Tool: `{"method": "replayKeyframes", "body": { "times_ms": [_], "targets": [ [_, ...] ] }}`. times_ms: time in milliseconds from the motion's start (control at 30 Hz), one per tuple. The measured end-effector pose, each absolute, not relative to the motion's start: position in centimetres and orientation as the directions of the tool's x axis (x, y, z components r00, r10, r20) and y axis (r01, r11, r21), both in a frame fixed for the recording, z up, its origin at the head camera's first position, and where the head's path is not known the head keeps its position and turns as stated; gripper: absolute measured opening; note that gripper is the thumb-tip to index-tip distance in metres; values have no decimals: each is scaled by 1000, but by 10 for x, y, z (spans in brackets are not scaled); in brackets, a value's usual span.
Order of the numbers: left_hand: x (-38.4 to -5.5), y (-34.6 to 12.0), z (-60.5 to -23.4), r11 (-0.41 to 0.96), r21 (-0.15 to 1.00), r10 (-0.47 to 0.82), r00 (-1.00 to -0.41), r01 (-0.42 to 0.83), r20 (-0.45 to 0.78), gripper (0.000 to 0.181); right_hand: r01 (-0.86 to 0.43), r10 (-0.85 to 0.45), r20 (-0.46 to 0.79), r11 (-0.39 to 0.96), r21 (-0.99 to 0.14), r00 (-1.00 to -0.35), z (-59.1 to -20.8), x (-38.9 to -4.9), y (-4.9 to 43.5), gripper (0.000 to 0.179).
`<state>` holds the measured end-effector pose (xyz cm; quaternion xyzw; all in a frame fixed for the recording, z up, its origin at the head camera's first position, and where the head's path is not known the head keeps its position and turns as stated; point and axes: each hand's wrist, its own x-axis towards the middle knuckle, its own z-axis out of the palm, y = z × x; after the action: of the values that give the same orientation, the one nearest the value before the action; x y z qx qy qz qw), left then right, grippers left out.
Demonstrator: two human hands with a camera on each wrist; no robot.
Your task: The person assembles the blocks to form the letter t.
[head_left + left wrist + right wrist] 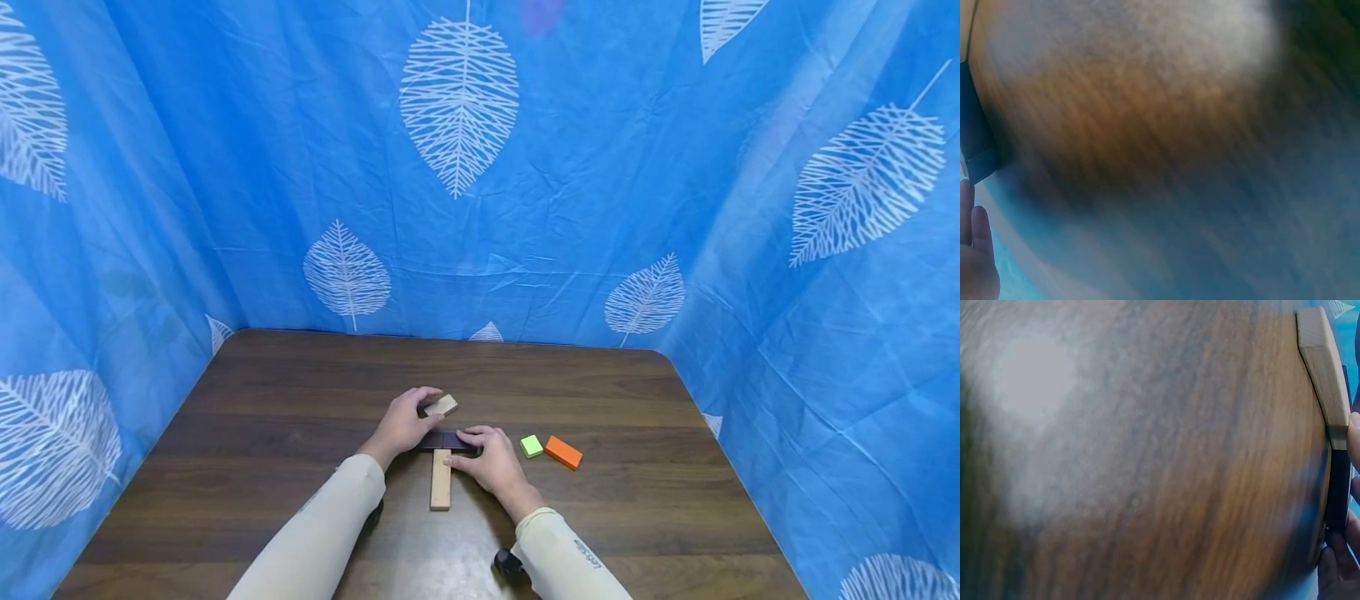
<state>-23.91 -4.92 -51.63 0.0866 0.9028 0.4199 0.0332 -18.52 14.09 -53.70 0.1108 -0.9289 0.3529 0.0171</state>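
Sleeves (318, 533) cross the bench (300, 404): left hand (401, 426) at the short block (442, 405), fingers' grip unclear; right hand (497, 462), fingers clamped on the dark bar (448, 442), likely squaring it against the long block (440, 490). Left wrist view: dark bar near fingers. Right wrist view: long block meeting bar.

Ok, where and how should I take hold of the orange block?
I'd pinch the orange block across its long sides, mid-length, probably from above and the right: it lies flat, longer than wide, with the lime-green block close by its left end.
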Motion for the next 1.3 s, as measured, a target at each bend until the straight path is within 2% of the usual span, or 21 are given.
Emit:
{"method": "replayKeyframes", "body": {
  "times_ms": [367,667,967,1300],
  "targets": [
    [-243,-42,-521,652,748,176,-984,122,7,38,-231,-200,124,716,-658,-972,-541,-185,140,51],
    [-244,-38,-519,710,701,95,-995,64,-5,31,-220,-195,115,710,-669,-974,-539,-187,138,52],
    [-245,-33,-518,727,682,111,-994,80,-2,36,-247,-201,147,709,-661,-968,-539,-185,140,52],
    [-243,-29,-515,731,679,96,-995,65,-7,28,-235,-192,138,712,-662,-972,-542,-185,142,52]
  ]
}}
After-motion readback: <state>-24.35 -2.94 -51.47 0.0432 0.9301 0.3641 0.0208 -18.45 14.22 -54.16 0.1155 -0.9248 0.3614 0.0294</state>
